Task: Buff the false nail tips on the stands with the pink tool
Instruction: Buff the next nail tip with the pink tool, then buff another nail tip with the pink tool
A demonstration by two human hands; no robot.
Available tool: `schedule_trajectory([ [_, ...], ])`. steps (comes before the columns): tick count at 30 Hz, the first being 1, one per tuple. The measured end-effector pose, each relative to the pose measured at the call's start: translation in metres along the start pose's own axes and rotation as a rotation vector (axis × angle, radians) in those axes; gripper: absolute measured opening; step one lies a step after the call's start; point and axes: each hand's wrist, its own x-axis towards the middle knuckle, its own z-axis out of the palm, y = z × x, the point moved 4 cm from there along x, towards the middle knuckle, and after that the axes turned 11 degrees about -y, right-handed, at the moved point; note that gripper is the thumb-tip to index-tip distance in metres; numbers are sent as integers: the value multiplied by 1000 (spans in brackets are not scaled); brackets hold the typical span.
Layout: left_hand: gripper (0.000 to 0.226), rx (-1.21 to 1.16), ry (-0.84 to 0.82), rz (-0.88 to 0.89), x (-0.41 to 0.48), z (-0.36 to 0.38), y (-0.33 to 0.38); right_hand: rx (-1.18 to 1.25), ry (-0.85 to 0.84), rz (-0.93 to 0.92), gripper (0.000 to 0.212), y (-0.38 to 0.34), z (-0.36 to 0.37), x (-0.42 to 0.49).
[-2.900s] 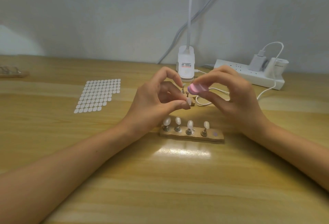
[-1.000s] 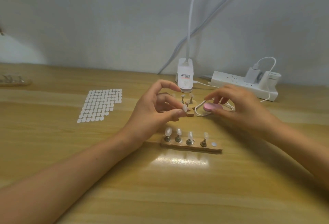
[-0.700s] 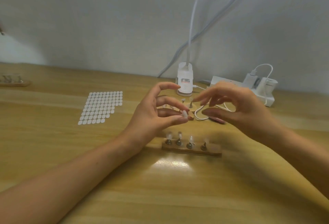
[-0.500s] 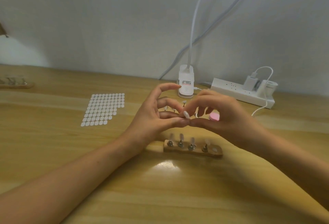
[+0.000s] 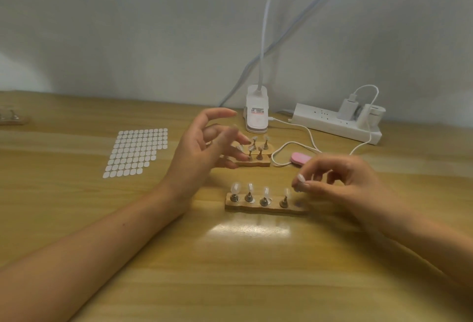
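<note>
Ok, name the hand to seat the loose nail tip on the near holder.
Right: the right hand pinches the nail tip beside the empty end of the near holder; the left hand hovers empty over the far holder.

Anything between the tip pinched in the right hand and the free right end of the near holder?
Nothing visible. The right hand holds the tip just above the near holder at its free end; the neighbouring tip stands to its left.

1. pink tool (image 5: 300, 159): plain pink.
2. nail tips (image 5: 266, 191): pale milky white, on grey metal pegs (image 5: 263, 201).
3. stand (image 5: 266, 208): light tan wood.
4. table (image 5: 230, 270): yellow-tan wood grain, paler stripes.
5. dots (image 5: 137, 151): white, in grid rows.
6. power strip (image 5: 332, 123), cable (image 5: 281, 146): white.
7. lamp base (image 5: 256, 116): white, red label.
</note>
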Motion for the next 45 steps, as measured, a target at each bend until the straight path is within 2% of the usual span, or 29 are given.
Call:
schedule_trajectory([
  [9,34,2,-15,-23,0,1,-2,-70,8,-39,18,7,7,-14],
  [13,35,-2,-11,-26,0,1,-2,-132,-63,-1,36,10,10,-11],
  [18,35,13,0,-26,-1,0,-3,-114,-37,-45,21,11,7,-8],
  [24,35,48,-9,-38,-2,1,-3,-287,-51,-68,22,11,-6,-16],
  [28,37,114,-56,-17,-3,6,-2,-298,-202,137,26,23,-36,-28],
  [30,39,141,-85,-3,-4,9,-3,-295,-215,247,25,34,-58,-42],
  [36,29,156,-112,40,-3,9,-8,-454,-1,568,21,85,-131,-89],
  [40,59,182,-129,7,-1,9,-9,-570,174,810,22,121,-167,-112],
  [43,61,205,-164,-11,-1,11,-11,-606,303,846,38,132,-176,-115],
  [45,64,207,-174,-20,-1,12,-12,-670,324,832,46,131,-172,-112],
])
